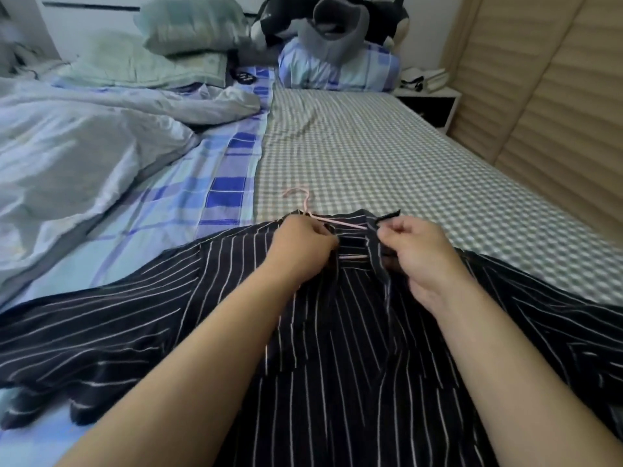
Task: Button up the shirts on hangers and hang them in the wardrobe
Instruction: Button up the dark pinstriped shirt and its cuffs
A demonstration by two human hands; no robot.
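Note:
A black shirt with thin white stripes (337, 348) lies spread flat on the bed, collar away from me. A pink wire hanger (305, 200) sits inside it, its hook poking out past the collar onto the checked sheet. My left hand (301, 247) pinches the left side of the collar opening, fingers curled over the fabric. My right hand (414, 251) pinches the right collar edge, lifting a small black flap. Between the hands the hanger's pink bar shows. No button is visible.
The bed carries a green-checked sheet (387, 156) on the right and a blue plaid sheet (188, 197) on the left. A crumpled pale duvet (74, 143) fills the left. Pillows and a plush toy (337, 25) sit at the head. A louvred wardrobe door (546, 96) stands at right.

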